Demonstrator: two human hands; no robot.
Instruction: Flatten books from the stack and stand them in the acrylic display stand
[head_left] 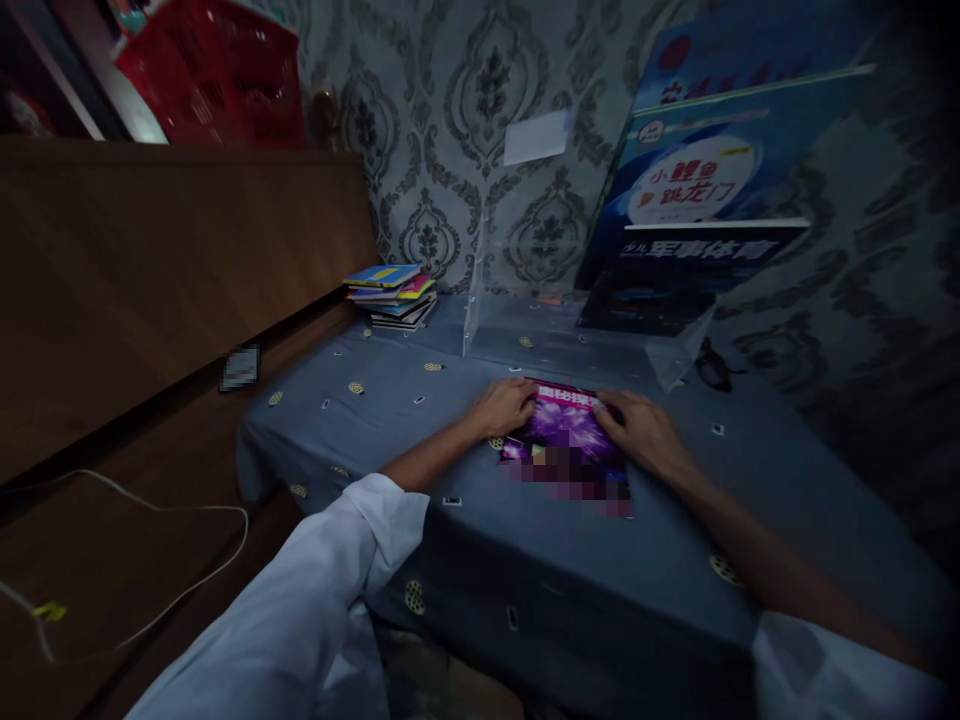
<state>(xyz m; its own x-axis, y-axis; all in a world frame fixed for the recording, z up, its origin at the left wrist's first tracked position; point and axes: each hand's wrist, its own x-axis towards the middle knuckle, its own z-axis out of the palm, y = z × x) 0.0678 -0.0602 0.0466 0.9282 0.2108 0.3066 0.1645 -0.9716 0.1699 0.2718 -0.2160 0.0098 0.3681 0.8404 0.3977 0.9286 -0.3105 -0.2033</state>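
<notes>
A purple book [566, 425] with a firework-like burst on its cover and white Chinese characters along the top lies on the cloth-covered table. My left hand [508, 406] has its fingers bent at the book's upper left edge. On the opposite side, my right hand [643, 428] holds the upper right edge, its thumb over the cover. The lower part of the cover is blurred out. Just beyond the book stands a clear acrylic rack [471, 300] with large books leaning in it, among them a blue one [690, 185] and a dark one [675, 270].
A stack of books [394, 295] sits at the table's back left. Dark glasses [712, 368] lie right of the rack. The blue-grey tablecloth [390, 430] hangs over the front edge. At left are a wooden panel [172, 260], a red basket [225, 75] and a white cable [187, 508].
</notes>
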